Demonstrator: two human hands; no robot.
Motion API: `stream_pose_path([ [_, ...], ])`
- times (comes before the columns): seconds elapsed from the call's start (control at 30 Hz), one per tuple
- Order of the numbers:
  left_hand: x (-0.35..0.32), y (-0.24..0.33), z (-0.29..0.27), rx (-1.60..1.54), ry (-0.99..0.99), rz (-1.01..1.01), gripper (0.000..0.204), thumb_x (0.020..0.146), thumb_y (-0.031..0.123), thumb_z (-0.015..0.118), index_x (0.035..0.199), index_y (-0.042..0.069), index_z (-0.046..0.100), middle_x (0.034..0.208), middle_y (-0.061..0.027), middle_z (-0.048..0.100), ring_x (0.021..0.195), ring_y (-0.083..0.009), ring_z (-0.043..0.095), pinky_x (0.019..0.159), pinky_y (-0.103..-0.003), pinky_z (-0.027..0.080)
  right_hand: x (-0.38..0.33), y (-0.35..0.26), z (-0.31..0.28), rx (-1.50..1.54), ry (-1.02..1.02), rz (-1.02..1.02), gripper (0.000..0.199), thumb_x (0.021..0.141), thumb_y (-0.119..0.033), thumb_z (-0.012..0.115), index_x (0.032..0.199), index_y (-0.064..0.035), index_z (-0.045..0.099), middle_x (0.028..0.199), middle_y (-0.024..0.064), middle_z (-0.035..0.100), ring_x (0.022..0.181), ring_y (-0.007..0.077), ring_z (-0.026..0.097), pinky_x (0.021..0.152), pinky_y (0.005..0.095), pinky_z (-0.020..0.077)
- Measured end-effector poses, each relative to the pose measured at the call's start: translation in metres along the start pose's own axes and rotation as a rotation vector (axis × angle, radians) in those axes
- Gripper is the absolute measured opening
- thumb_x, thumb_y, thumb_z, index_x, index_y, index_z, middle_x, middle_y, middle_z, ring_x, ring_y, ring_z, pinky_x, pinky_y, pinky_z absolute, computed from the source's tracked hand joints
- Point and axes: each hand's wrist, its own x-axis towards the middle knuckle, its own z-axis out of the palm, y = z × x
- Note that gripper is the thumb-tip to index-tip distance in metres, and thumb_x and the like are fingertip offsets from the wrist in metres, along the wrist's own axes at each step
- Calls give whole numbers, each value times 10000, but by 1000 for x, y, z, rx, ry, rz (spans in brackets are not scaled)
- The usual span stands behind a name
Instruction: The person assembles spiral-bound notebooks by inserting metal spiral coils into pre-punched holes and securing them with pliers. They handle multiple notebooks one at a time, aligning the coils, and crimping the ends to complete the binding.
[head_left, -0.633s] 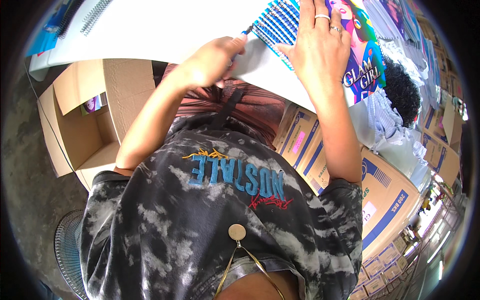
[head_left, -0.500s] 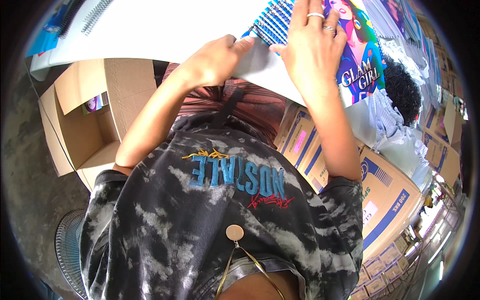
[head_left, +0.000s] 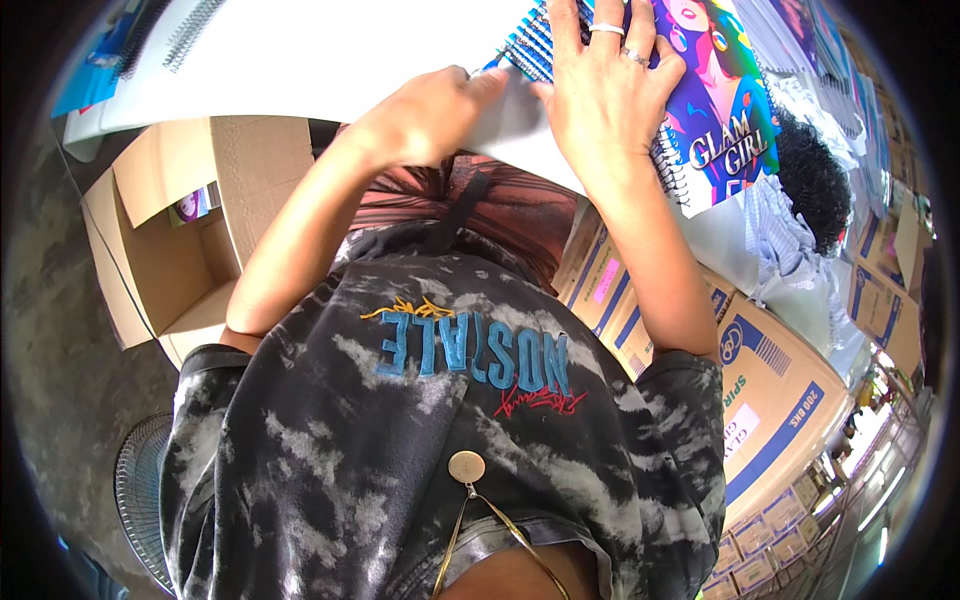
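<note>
A stack of spiral notebooks (head_left: 526,48) with blue edges and rows of wire coils lies on the white table at the top. My right hand (head_left: 605,105), wearing two rings, rests flat over the stack's right part with its fingers stretched and spread. Beside the stack's near left corner is my left hand (head_left: 425,115); its thumb points toward the coils, and its other fingers are hidden behind the hand. Just right of my right hand lies a spiral notebook (head_left: 715,110) with a colourful cover of a drawn figure, its wire coil showing along the left edge.
The white table (head_left: 300,60) spans the top, with more spiral notebooks (head_left: 190,35) at its far left. An open cardboard box (head_left: 255,170) stands below left, near a fan (head_left: 142,490). Closed cartons (head_left: 770,400) stand at right, below crumpled pale sheets (head_left: 780,235) and a dark-haired head (head_left: 812,180).
My right hand has shifted slightly left along the stack. More of the colourful notebook's left edge and coil now shows. My left hand stays almost in the same place.
</note>
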Motion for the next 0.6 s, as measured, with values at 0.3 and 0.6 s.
stream_pose_path([
  [0.3,24,-46,-21,-647,-567,54,520,953,433,316,1159,-11,492,843,-120,574,795,-245,597,623,-391,489,-2,0,2,-13,-28,8,538,787,-171,528,1315,-146,426,1331,184,400,1188,353,401,874,447,325],
  [0.6,-8,0,-46,259,77,-8,482,901,429,431,1101,-2,507,879,-143,613,841,-208,612,705,-334,469,11,38,-31,379,-103,14,759,697,-283,706,1339,-75,358,1326,226,375,1224,384,370,966,474,308],
])
